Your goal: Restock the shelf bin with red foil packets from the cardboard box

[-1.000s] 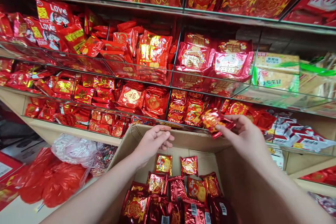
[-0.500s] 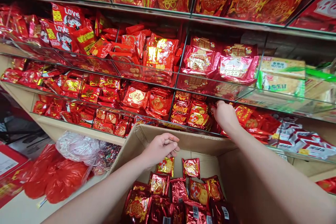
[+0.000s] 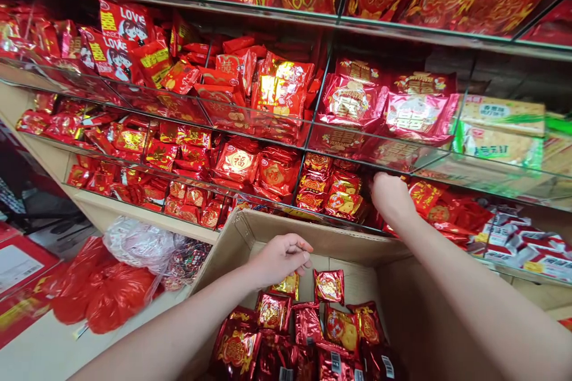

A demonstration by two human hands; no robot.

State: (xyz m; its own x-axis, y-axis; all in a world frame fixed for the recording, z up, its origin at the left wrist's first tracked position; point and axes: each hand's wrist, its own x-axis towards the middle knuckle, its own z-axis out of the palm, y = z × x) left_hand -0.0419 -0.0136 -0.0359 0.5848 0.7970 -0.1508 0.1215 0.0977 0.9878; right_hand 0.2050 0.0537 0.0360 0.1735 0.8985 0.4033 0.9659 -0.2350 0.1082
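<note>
Stocked mostly in red, shelves point(image 3: 143, 214) are filling the view, tier above tier, their clear fronts catching the light. A cardboard box point(image 3: 402, 297) is standing open just in front of the lower tiers. Red bags point(image 3: 114, 297) are slumping to the left of the box, a clear bag point(image 3: 138, 244) lying just behind them. Crackers point(image 3: 496, 113) in green-edged wrappers are sitting at the right of a middle tier.

The person's right hand point(image 3: 393, 196) is resting inside a lower compartment, its fingertips hiding from view; whether it is gripping anything, one cannot tell. Well apart from it, the left hand point(image 3: 283, 259) is hanging over the box, fingers loosely curling and gripping nothing visible, partly covering a gold packet point(image 3: 289, 287).

Shiny red packets point(image 3: 273, 312) are bunching at the near end of the box, one packet point(image 3: 329, 286) lying alone farther back. On the shelf, stacked packets point(image 3: 344, 205) are sitting just left of the right hand.
</note>
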